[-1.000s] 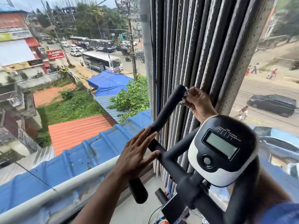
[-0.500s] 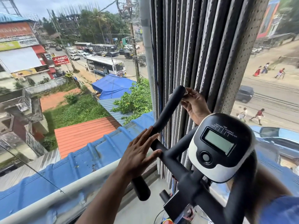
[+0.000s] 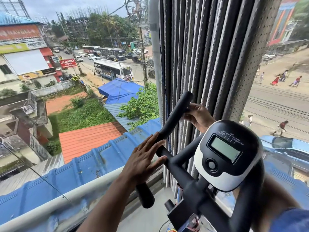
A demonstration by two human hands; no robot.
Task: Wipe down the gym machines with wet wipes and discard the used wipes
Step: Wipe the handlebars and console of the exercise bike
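Note:
An exercise bike stands at a window; its black foam handlebar (image 3: 173,116) slants up from lower centre, and its black-and-white console (image 3: 225,154) with a grey screen sits to the right. My left hand (image 3: 145,158) rests flat with straight fingers against the lower handlebar. Higher up, my right hand (image 3: 199,116) wraps a white wet wipe (image 3: 183,115) around the upper handlebar, and only slivers of the wipe show by the fingers.
Grey perforated vertical blinds (image 3: 217,56) hang close behind the handlebar. The window glass and a grey sill rail (image 3: 70,200) run along the left. Wires and a small box (image 3: 182,215) sit low on the bike frame.
My right hand with the wipe has slid a short way down the upper handlebar from near its tip. My left hand stays flat on the lower bar.

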